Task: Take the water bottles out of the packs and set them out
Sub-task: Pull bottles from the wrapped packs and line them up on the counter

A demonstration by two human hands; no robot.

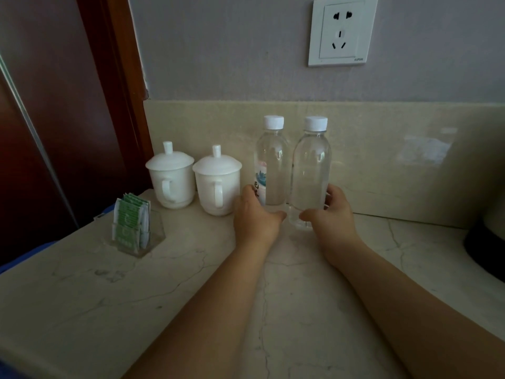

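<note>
Water bottles [310, 160], head view: two, clear, white-capped, standing side by side on the marble counter [164, 296], close to the backsplash [396, 165] and just right of two lidded white cups [217, 187]. Very close together; touching or not, cannot tell. Left bottle [272, 165] set a little further back, printed label turned toward the left. Right bottle [310, 187] nearer, no label showing. Left hand [255, 217] wrapped round the lower body of the left bottle, fingertips on the label side, thumb across the front. Right hand [332, 214] clasped low on the right bottle, thumb by the base, fingers round its right side. No pack in view.

Likely step: squaring up the pair, near the end of the setting-out. To do it well:
- Grip low, and slide or twist rather than lift, with the bases flat on the stone.
- Turn the label to the front and bring the two bases level.
- Leave a small even gap between them.
- Let go gently, without nudging the cups.

Tall and narrow, so easy to tip if pushed near the cap.

Long axis of each bottle vertical, cap up, base down. Slight lean in the picture, probably from the wide lens.
</note>
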